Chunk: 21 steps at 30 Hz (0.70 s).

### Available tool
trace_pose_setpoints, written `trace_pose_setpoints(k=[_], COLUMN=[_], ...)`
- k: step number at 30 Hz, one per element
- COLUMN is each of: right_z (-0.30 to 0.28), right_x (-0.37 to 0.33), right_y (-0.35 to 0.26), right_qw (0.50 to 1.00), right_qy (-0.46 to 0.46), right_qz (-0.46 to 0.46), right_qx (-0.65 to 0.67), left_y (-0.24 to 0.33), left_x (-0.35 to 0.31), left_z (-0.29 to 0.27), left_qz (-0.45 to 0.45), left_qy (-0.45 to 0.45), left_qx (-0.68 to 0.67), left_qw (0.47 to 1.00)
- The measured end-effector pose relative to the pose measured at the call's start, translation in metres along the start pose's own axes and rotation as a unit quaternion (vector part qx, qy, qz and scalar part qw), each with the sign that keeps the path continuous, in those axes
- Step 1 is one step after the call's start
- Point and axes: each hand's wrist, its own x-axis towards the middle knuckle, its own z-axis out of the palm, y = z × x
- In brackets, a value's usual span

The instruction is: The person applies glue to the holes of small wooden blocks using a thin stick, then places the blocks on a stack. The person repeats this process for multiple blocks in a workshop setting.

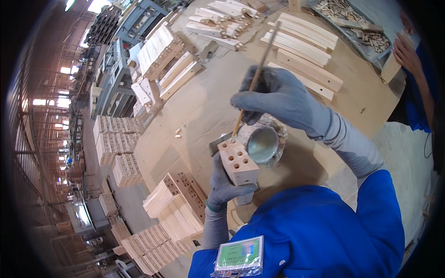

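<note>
In a grey glove, my left hand (224, 186) grips a pale wooden block (242, 172), its drilled end face with several round holes turned up. My right hand (278, 99), gloved too, pinches a thin wooden stick (254, 82) that slants down to the block. The stick's lower tip meets a hole near the block's far edge; how deep it reaches I cannot tell. Just right of the block stands a round pot (262, 144) with whitish liquid inside and crusted sides. Two small dowels (178, 133) lie on the tabletop to the left.
Drilled wooden pieces (178, 204) stand stacked at the near left. Long wooden bars (303, 41) lie at the far right, beside a metal tray (366, 51) of dowels. More bars (160, 51) sit far left. At the right edge another person's hand (405, 52) touches a wooden piece.
</note>
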Motion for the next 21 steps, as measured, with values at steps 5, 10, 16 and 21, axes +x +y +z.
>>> trace_pose_setpoints(k=[5,10,16,21], right_z=[0.016,0.028,0.029,0.029], right_x=[0.027,0.029,0.028,0.028], right_y=[0.005,0.006,0.004,-0.003], right_qw=[0.997,0.992,0.979,0.980], right_qy=[-0.060,-0.100,-0.087,-0.079], right_qz=[0.010,0.059,-0.060,-0.033], right_qx=[-0.052,-0.052,-0.175,-0.180], left_y=[-0.006,-0.004,0.001,0.000], left_x=[0.002,0.002,0.002,0.002], left_z=[-0.004,-0.005,-0.004,-0.004], left_qz=[-0.002,-0.007,-0.018,-0.018], left_qy=[0.005,-0.001,-0.009,-0.007], left_qx=[0.042,0.074,0.064,0.080], left_qw=[0.999,0.997,0.998,0.997])
